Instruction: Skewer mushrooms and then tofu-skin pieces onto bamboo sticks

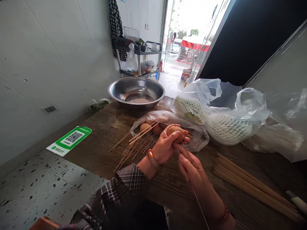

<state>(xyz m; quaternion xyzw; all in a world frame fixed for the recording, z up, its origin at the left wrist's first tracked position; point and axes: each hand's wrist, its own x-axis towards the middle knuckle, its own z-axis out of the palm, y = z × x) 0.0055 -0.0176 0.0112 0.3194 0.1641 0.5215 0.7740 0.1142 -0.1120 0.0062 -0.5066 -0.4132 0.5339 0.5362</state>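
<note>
My left hand [165,145] cups a round brown potato [176,133], its thumb pressed across the front. A thin tip pokes up at the potato's top. Below it, my right hand [192,166] pinches a long bamboo skewer [198,202], whose lower end runs down past my wrist. A second thin stick seems to enter the potato's underside, though the fingers partly hide it. Behind my hands, more potatoes [145,127] lie in an open clear plastic bag [165,115]. Several skewers [134,145] stick out from those potatoes toward the left.
A bundle of bamboo skewers [247,182] lies on the wooden table [103,127] at right. A steel basin [136,92] stands at the back. Plastic bags with net-wrapped produce [230,127] fill the right rear. A green QR-code card [72,139] sits at the left edge.
</note>
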